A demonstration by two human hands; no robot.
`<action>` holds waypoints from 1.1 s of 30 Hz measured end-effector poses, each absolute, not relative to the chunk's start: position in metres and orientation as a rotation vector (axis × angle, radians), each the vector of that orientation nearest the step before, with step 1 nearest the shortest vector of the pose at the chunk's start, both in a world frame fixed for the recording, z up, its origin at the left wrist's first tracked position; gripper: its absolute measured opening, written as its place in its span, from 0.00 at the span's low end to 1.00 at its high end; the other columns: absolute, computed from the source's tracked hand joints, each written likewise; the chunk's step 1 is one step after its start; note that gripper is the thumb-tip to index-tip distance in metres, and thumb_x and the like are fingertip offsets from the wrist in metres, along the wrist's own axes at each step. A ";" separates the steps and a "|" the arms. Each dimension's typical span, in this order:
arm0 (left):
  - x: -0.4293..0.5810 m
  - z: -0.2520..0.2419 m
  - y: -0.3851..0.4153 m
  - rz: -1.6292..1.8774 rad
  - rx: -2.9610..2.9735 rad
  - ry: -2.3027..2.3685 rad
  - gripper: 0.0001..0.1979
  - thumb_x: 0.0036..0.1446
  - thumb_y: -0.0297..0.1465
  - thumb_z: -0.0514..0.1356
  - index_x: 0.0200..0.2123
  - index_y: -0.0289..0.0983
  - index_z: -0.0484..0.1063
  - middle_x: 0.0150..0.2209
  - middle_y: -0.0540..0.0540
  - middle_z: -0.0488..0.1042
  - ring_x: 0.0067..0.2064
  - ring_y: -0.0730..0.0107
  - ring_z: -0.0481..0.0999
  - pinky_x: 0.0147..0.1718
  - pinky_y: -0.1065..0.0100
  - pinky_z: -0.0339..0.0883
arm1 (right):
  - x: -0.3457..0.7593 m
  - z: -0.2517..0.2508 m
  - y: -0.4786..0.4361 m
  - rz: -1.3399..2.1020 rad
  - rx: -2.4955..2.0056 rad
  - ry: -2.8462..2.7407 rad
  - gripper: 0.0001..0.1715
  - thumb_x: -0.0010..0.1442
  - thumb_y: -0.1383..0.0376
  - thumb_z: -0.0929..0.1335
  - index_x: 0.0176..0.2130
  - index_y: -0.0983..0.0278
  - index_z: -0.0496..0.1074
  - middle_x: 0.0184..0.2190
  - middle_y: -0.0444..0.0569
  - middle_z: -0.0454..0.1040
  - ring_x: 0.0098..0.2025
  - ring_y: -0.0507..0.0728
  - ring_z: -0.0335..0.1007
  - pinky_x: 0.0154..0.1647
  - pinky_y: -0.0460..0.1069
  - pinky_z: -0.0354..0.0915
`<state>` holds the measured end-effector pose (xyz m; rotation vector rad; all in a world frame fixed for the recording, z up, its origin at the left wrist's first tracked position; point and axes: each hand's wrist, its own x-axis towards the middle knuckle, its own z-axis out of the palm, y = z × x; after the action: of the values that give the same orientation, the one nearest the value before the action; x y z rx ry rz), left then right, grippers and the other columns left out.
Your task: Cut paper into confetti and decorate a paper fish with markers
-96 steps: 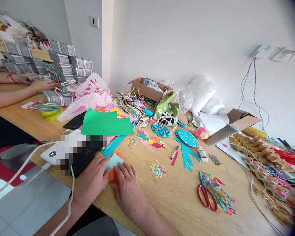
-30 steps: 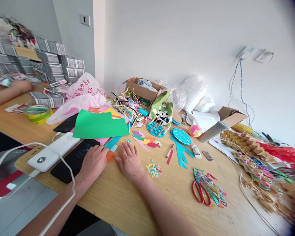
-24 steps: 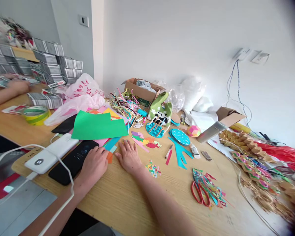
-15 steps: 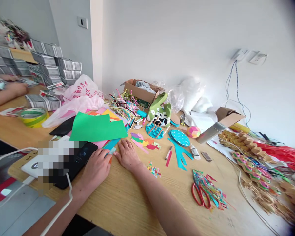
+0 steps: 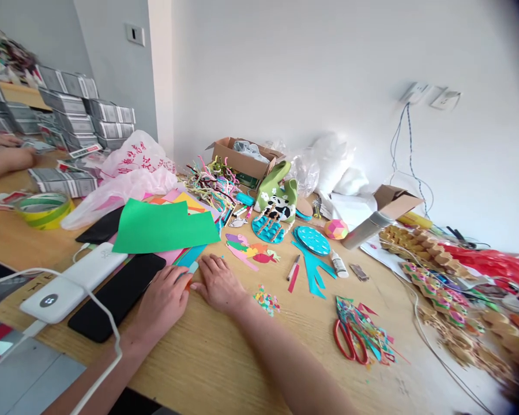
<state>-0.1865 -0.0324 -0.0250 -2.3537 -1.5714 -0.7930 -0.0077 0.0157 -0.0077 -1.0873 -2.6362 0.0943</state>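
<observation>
A: Where is the small paper piece?

B: On the wooden table (image 5: 225, 351), pinned between both hands; only a pale blue corner with a sliver of orange (image 5: 192, 270) shows, just near of the green sheet (image 5: 160, 226) and right of the black phone (image 5: 115, 294).

A: And the hands?

B: The left hand (image 5: 162, 300) lies palm down, fingers loosely spread over the piece; the right hand (image 5: 218, 282) is flat and open too, fingertips at its edge; neither grips anything.

A: How should one crease it well?

B: I'd judge: hold one side firm; run fingertips along the fold; keep the edges aligned.
</observation>
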 end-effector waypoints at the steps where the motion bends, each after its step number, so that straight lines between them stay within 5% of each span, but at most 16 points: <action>1: -0.188 -0.025 -0.033 -0.789 -2.357 -1.566 0.15 0.57 0.21 0.52 0.42 0.35 0.76 0.43 0.41 0.77 0.45 0.57 0.73 0.47 0.55 0.68 | -0.007 -0.009 0.014 0.092 -1.081 -2.644 0.36 0.67 0.47 0.59 0.59 0.73 0.64 0.58 0.62 0.67 0.62 0.65 0.57 0.63 0.59 0.56; 13: -0.185 -0.028 -0.031 -0.880 -2.404 -1.533 0.15 0.56 0.20 0.51 0.40 0.35 0.75 0.42 0.42 0.77 0.45 0.59 0.73 0.48 0.56 0.68 | 0.030 0.000 0.011 0.152 -1.221 -2.505 0.30 0.68 0.52 0.61 0.60 0.70 0.63 0.58 0.63 0.66 0.62 0.63 0.58 0.62 0.59 0.57; 23: -0.192 -0.030 -0.031 -0.918 -2.428 -1.544 0.15 0.56 0.21 0.51 0.40 0.35 0.75 0.42 0.42 0.77 0.45 0.59 0.74 0.49 0.56 0.68 | 0.024 0.003 0.000 0.204 -1.253 -2.512 0.23 0.68 0.55 0.62 0.52 0.68 0.70 0.47 0.57 0.73 0.51 0.60 0.66 0.54 0.53 0.63; 29: -0.189 -0.032 -0.031 -0.968 -2.417 -1.507 0.14 0.57 0.21 0.51 0.39 0.37 0.74 0.42 0.43 0.77 0.45 0.60 0.74 0.48 0.58 0.69 | 0.060 0.000 0.032 0.037 -1.963 -2.143 0.12 0.66 0.66 0.64 0.44 0.69 0.73 0.44 0.61 0.73 0.49 0.65 0.66 0.50 0.56 0.62; 33: -0.192 -0.032 -0.031 -0.993 -2.425 -1.511 0.15 0.55 0.21 0.51 0.40 0.37 0.74 0.41 0.44 0.77 0.44 0.60 0.75 0.49 0.58 0.69 | 0.064 -0.012 0.051 0.086 -2.041 -2.101 0.09 0.63 0.69 0.64 0.42 0.70 0.73 0.42 0.62 0.73 0.47 0.65 0.67 0.47 0.55 0.62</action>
<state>-0.1916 -0.0311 -0.0316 -2.4251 -1.5109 -0.9926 0.0637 0.0507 -0.0115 -2.0413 -2.1011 0.0858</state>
